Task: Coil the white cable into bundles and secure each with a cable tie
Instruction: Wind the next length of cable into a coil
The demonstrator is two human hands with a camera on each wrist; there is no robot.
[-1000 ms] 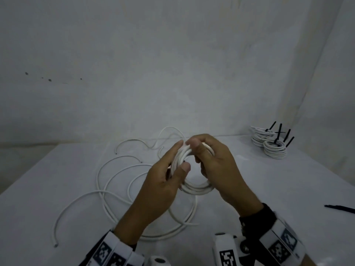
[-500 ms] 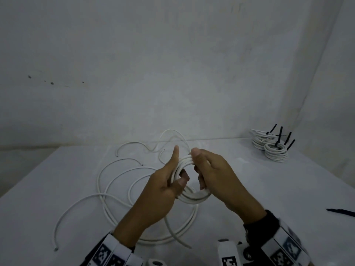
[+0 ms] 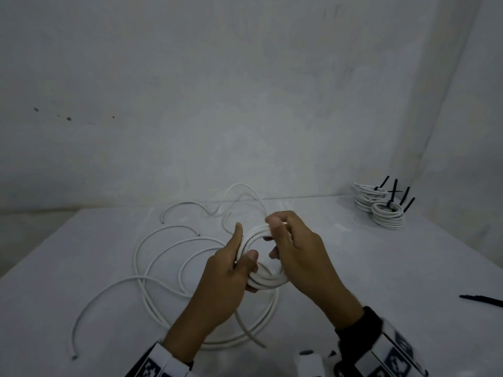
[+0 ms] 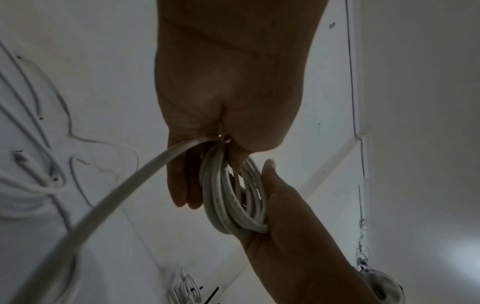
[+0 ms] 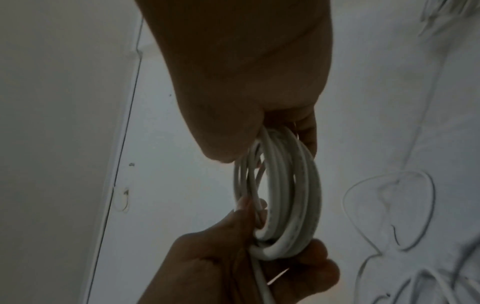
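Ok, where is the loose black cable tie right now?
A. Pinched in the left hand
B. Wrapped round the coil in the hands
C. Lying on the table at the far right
C: the black cable tie lies alone on the table, away from the coil both hands hold.

place: plain workroom | evidence: bare white walls (image 3: 245, 104), white table (image 3: 381, 268)

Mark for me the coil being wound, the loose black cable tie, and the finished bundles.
coil (image 3: 268, 281), head view, lower arc between the hands.
loose black cable tie (image 3: 481, 300), head view, mid-strap on the table.
finished bundles (image 3: 388, 217), head view, nearer stack's side.
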